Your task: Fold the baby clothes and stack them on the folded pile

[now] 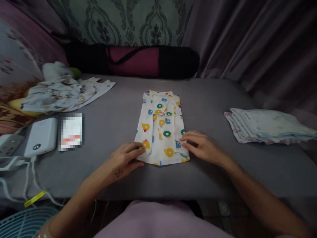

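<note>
A small white shirt [160,129] printed with yellow, blue, green and red figures lies in front of me. Its sides and sleeves are folded in over the middle, with the collar end pointing away. My left hand [127,157] rests at the shirt's lower left edge, its fingertips on the cloth and its thumb spread apart near the hem. On the opposite edge, my right hand [199,143] touches the folded sleeve end with its fingertips, thumb and fingers apart. Neither hand grips the cloth.
A stack of folded clothes [269,125] lies right; a loose clothes pile [64,94] lies back left. Nearer left are a white power bank [42,135], a blurred card [71,132], a power strip [10,145] and cables. A black and maroon long bag [133,61] lines the wall.
</note>
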`<state>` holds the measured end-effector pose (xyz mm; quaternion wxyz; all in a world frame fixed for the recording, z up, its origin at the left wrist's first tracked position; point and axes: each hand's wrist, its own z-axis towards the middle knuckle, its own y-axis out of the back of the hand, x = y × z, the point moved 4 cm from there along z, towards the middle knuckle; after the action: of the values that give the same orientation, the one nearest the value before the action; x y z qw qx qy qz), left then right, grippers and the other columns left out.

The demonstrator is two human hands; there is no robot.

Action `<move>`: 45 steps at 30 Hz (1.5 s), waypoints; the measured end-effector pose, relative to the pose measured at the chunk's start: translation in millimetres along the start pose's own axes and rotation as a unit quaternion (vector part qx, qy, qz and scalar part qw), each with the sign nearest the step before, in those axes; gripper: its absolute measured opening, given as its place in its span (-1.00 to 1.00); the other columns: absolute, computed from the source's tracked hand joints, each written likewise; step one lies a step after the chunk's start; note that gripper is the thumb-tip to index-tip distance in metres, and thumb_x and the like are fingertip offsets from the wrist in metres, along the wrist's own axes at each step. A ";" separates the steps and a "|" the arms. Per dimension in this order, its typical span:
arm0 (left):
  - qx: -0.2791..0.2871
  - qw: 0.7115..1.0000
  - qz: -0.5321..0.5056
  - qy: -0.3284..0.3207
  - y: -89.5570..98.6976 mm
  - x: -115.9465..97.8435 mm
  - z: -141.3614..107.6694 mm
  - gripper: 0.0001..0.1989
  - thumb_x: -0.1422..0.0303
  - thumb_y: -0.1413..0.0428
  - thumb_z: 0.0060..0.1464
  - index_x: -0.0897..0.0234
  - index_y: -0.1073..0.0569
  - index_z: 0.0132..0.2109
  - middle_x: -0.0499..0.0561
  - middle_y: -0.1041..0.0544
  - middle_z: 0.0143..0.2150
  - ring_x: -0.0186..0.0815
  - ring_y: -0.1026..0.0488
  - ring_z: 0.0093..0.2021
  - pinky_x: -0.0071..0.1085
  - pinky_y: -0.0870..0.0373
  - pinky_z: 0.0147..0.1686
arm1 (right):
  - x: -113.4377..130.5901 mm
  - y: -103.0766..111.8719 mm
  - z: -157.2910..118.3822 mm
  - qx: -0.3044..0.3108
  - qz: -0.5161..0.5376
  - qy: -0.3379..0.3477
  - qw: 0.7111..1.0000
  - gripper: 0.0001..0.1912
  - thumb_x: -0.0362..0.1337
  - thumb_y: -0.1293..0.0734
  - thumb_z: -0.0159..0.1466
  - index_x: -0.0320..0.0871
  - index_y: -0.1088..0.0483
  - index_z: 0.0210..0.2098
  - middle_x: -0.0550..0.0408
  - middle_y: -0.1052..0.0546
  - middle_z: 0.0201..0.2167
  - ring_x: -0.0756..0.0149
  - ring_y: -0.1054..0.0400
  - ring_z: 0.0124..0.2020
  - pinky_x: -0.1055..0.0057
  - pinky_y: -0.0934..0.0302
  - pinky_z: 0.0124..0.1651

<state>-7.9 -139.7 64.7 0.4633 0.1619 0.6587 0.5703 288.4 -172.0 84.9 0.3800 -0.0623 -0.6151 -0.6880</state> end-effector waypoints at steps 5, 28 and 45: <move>-0.001 0.998 0.030 -0.055 -5.9 0.0 -5.6 -0.68 0.29 0.04 0.28 0.11 -0.42 0.13 0.02 -0.45 0.15 -0.22 -0.36 0.16 -0.19 -0.35 0.14 | 18.5 -10.4 -45.4 0.050 -0.035 0.001 0.998 -0.72 -0.27 -0.28 0.34 -0.04 -0.41 0.04 0.01 -0.49 -0.01 0.21 -0.34 0.04 0.18 -0.29 0.08; 0.030 0.993 -0.046 -0.103 6.8 20.6 12.5 -0.60 0.42 0.10 0.26 0.13 -0.34 0.20 0.06 -0.39 0.22 -0.24 -0.27 0.25 -0.11 -0.13 0.28 | 6.8 -15.5 -36.2 0.028 -0.061 0.059 0.996 -0.67 -0.40 -0.18 0.33 -0.06 -0.42 0.02 -0.02 -0.43 0.11 0.20 -0.28 0.15 0.10 -0.22 0.19; -0.098 0.947 -0.175 0.251 5.5 55.7 84.1 -0.62 0.11 0.07 0.19 0.34 -0.44 -0.32 -0.08 -0.36 -0.53 -0.39 -0.27 -0.51 -0.52 -0.16 -0.55 | -45.8 -19.1 21.9 -0.086 -0.037 -0.243 0.966 -0.64 -0.12 -0.09 0.37 -0.15 -0.38 -0.04 0.02 -0.56 -0.32 0.23 -0.45 -0.34 0.38 -0.27 -0.30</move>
<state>28.4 -46.1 52.7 0.3889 -0.1505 0.7124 0.5644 300.7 -132.9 49.5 0.1870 -0.2374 -0.6293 -0.7160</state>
